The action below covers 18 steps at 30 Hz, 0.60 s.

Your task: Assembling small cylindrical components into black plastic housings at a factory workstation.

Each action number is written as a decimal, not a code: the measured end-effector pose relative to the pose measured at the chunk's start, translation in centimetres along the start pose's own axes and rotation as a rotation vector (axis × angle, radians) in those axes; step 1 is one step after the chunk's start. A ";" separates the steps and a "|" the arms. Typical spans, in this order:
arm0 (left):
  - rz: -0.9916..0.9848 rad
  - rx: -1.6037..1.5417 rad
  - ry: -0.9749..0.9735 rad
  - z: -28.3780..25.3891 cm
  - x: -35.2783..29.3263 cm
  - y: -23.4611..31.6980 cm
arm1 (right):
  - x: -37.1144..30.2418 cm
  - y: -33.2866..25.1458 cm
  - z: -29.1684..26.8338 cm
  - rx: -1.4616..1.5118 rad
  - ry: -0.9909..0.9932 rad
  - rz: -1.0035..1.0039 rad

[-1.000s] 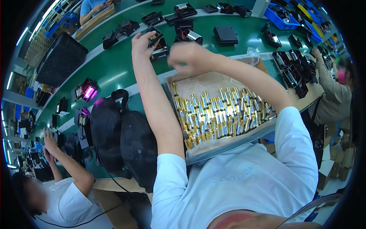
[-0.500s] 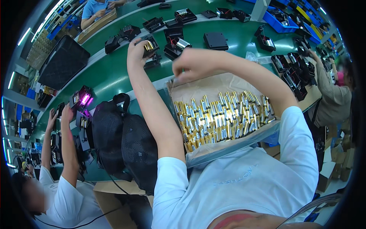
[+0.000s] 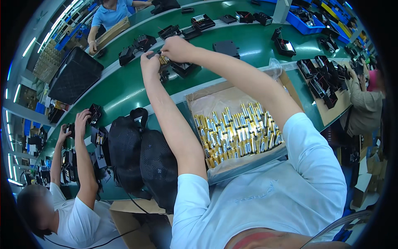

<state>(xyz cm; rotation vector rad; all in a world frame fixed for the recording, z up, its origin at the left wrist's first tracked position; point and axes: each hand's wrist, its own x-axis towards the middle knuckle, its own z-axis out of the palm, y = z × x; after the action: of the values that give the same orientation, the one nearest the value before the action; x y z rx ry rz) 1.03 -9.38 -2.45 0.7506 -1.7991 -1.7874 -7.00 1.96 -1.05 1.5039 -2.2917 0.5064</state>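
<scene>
My left hand (image 3: 150,63) is closed around a small black battery case (image 3: 159,55) above the green work surface. Gold batteries (image 3: 164,60) show inside the case. My right hand (image 3: 179,49) is at the same case, its fingers bent together at the case's right side. What the right fingertips hold, if anything, is hidden. Below my right forearm, an open carton (image 3: 197,98) lined with clear plastic holds many loose gold-and-silver batteries (image 3: 238,133). Just right of the held case, another black case (image 3: 182,69) lies on the green surface.
Black cases, one an open case (image 3: 203,21), line the far side of the green bench (image 3: 124,93). A black mesh bag (image 3: 155,166) lies left of the carton. More cases fill a cardboard tray (image 3: 327,101) at right. Co-workers are at left, right and far side.
My right hand has moved from above the carton, left and away from me, to the case in my left hand. At left, a co-worker's pink-lit case no longer shows its glow.
</scene>
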 end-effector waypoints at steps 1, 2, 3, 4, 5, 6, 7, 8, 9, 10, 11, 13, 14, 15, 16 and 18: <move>0.024 0.062 0.028 0.1 -0.2 0.1 | -0.4 -0.7 0.4 -0.119 0.003 -0.022; 0.049 0.124 0.055 0.2 -0.4 0.1 | -0.8 -1.0 0.6 -0.238 0.006 -0.042; 0.048 0.131 0.048 0.1 -0.5 -0.3 | -1.2 -0.8 0.7 -0.236 0.006 -0.034; 0.079 0.262 0.109 0.1 -0.5 -0.8 | -1.8 -0.5 0.7 -0.141 -0.027 -0.044; 0.117 0.394 0.172 -0.1 -0.4 -1.1 | -2.2 0.1 0.7 -0.046 -0.055 -0.056; 0.156 0.526 0.235 -0.2 -0.3 -1.4 | -2.8 0.7 0.6 0.048 -0.082 -0.069; 0.196 0.656 0.297 -0.3 -0.2 -1.7 | -3.4 1.4 0.5 0.142 -0.108 -0.081; 0.211 0.658 0.283 0.4 -0.4 -0.9 | -4.1 3.3 0.9 0.038 -0.028 -0.093; 0.251 0.835 0.365 1.1 -0.5 -0.1 | -4.9 5.3 1.1 -0.069 0.050 -0.102; 0.276 1.012 0.454 1.4 -0.9 0.4 | -5.9 5.9 0.8 -0.069 0.048 -0.092; 0.304 1.188 0.540 1.9 -1.3 0.9 | -7.0 6.7 0.4 -0.214 -0.057 0.016; 0.374 1.304 0.569 3.0 -1.5 1.7 | -8.3 6.7 -1.1 -0.380 -0.341 0.145; 0.412 1.243 0.512 3.4 -0.9 2.0 | -8.8 6.3 -2.4 -0.400 -0.520 0.164; 0.346 1.232 0.409 4.0 -0.1 2.4 | -9.6 6.4 -3.3 -0.398 -0.533 0.184; 0.282 1.205 0.257 4.9 0.5 2.8 | -10.6 7.1 -3.9 -0.359 -0.467 0.150; 0.241 1.276 0.087 6.6 2.3 2.5 | -12.8 9.0 -5.3 -0.294 -0.332 0.099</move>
<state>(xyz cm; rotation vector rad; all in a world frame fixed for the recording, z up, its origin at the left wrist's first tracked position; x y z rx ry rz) -5.27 -6.14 -0.21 0.9210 -2.7119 -0.2631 -10.01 18.03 -3.46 1.4174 -2.5603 -0.0665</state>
